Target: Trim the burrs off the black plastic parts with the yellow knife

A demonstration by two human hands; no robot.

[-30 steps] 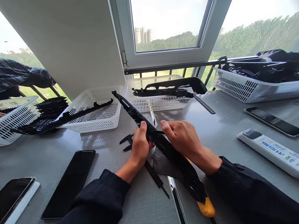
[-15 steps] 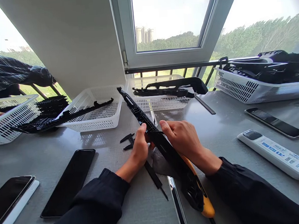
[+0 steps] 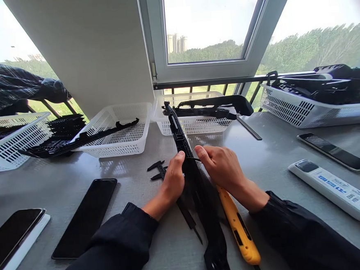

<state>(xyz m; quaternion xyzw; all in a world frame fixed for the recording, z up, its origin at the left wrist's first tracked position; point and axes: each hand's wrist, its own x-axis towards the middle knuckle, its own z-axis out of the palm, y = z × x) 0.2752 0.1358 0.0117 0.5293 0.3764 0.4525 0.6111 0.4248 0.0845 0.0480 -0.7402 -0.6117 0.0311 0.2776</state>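
The long black plastic strip (image 3: 191,175) runs almost straight away from you, its far end over the middle white basket (image 3: 194,123) and its near end by your lap. Your left hand (image 3: 173,180) and right hand (image 3: 222,167) both pinch it mid-length from either side, wrists low over the table (image 3: 274,157), the yellow knife (image 3: 237,227) lying just under your right wrist.

Both hands, left hand (image 3: 173,180) and right hand (image 3: 224,167), hold a long black plastic part (image 3: 195,183) above the grey table (image 3: 261,154).
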